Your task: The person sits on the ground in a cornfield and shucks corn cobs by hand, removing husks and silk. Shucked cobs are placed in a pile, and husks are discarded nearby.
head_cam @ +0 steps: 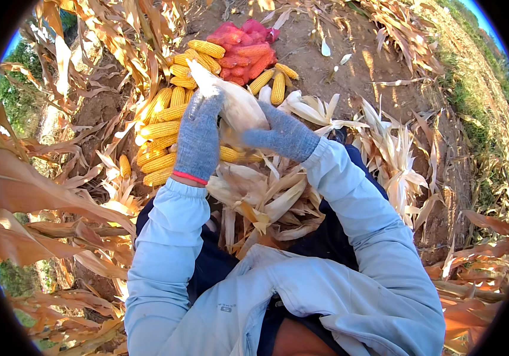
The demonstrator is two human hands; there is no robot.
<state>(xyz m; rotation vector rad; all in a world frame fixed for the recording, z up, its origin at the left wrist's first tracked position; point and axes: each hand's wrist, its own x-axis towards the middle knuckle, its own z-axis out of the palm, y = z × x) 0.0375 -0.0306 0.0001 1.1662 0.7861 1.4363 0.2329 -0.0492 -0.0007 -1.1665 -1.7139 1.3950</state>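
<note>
An ear of corn in its pale dry husk (241, 100) is held between my two hands, its pointed tip towards the upper left. My left hand (201, 129), in a grey knit glove with a red cuff edge, grips it on the left side. My right hand (283, 133), gloved in the same grey, closes on its right end; the fingers behind the husk are hidden. Just beyond and left of my left hand lies a pile of husked yellow corn ears (158, 129). Loose stripped husks (267, 200) are heaped between my legs, below the held ear.
A red mesh bag filled with corn ears (247, 53) lies on the soil ahead, with a few bare ears (278, 86) beside it. Torn husks (396, 160) are strewn to the right. Dry corn stalks and leaves (36, 187) crowd the left side.
</note>
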